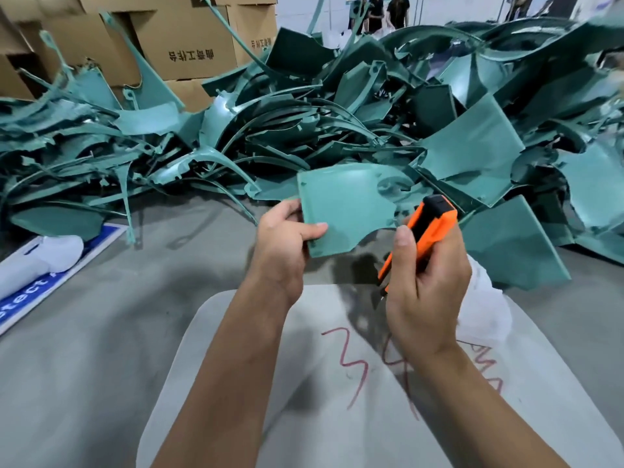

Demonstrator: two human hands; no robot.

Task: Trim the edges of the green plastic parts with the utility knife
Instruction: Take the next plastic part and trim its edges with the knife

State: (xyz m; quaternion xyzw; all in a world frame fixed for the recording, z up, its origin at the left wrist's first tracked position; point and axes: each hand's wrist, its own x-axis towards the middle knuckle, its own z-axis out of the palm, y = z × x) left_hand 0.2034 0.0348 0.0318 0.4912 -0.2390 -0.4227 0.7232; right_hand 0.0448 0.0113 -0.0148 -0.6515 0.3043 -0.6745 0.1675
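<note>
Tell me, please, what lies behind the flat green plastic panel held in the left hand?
Behind the flat green plastic panel is a heap of green plastic parts on the grey floor; whatever sits directly behind it is covered.

Two hands show, the left hand (287, 231) holding one green plastic part (344, 211) and the right hand (427, 282) one orange utility knife (422, 231), near a far heap of green parts (337, 106) too tangled to count, and several cardboard boxes (189, 38) far left.

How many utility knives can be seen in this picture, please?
1. The orange and black utility knife is gripped in the right hand, beside the green plastic part held by the left hand. Others could lie hidden under the green pile.
</note>
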